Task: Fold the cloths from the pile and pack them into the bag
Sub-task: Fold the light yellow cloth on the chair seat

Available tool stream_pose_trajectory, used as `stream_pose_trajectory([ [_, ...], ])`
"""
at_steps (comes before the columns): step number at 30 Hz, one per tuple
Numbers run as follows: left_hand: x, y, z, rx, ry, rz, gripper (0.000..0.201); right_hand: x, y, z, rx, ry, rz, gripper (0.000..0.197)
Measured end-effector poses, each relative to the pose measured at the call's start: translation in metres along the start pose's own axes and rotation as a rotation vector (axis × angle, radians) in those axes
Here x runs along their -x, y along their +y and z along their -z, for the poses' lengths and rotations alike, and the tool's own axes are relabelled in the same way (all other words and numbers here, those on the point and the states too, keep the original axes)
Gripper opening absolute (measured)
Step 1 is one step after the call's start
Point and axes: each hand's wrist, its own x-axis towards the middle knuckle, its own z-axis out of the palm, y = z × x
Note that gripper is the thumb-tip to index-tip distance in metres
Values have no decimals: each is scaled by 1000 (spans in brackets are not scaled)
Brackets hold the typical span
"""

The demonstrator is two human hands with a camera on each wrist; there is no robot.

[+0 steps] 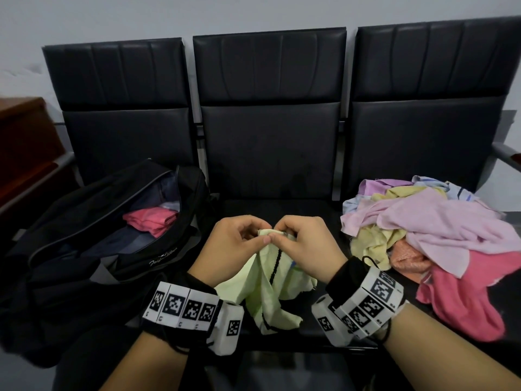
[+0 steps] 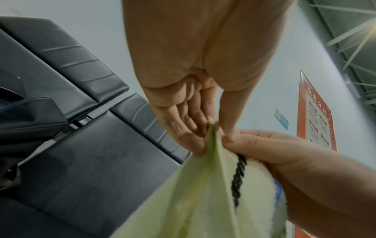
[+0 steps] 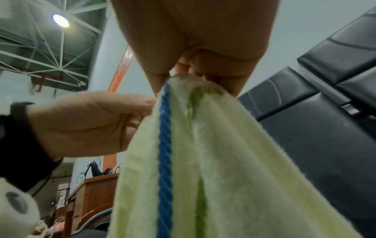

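A pale yellow-green cloth (image 1: 270, 289) with dark, blue and green stripes hangs above the middle seat, bunched and unfolded. My left hand (image 1: 239, 238) and right hand (image 1: 301, 241) pinch its top edge side by side, thumbs nearly touching. The left wrist view has my left hand (image 2: 203, 128) and my right hand (image 2: 264, 148) meeting at the cloth (image 2: 203, 201) tip. My right hand (image 3: 203, 70) grips the striped cloth (image 3: 203, 161) in the right wrist view, the left hand (image 3: 91, 120) beside it. A black bag (image 1: 118, 221) lies unzipped on the left seat, a pink folded cloth (image 1: 152, 218) inside.
A loose pile of cloths (image 1: 428, 238) in pink, yellow, lilac and orange covers the right seat. The three black seats (image 1: 270, 153) have tall backrests against a pale wall. A brown wooden cabinet (image 1: 25, 153) stands at the far left.
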Motion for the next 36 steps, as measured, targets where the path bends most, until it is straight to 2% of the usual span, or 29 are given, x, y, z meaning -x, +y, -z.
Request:
stream_pose_trajectory([
  [6,-1,-3,8,-153,118,-92,17,3,15,3,32,-250,64,2],
  [9,-2,-1,16,-154,217,-153,24,9,40,4,117,-357,10,26],
  [11,-3,1,21,-126,309,-183,28,14,58,2,224,-397,-31,32],
  [13,-5,3,26,-109,408,-204,30,21,76,-1,382,-426,-47,25],
  [17,-8,3,41,-71,564,-248,32,30,97,-1,709,-468,-9,29],
  [21,-10,-1,57,-95,689,-223,24,30,102,11,790,-409,112,34],
  [23,-10,-5,65,-92,715,-186,16,27,100,18,757,-322,134,31],
  [30,-9,-18,94,-169,800,-88,19,10,75,54,224,148,132,1],
  [33,-9,-20,99,-188,820,-67,20,-1,60,66,102,245,128,4],
  [36,-8,-21,103,-179,836,-49,19,-8,46,74,101,278,153,4],
])
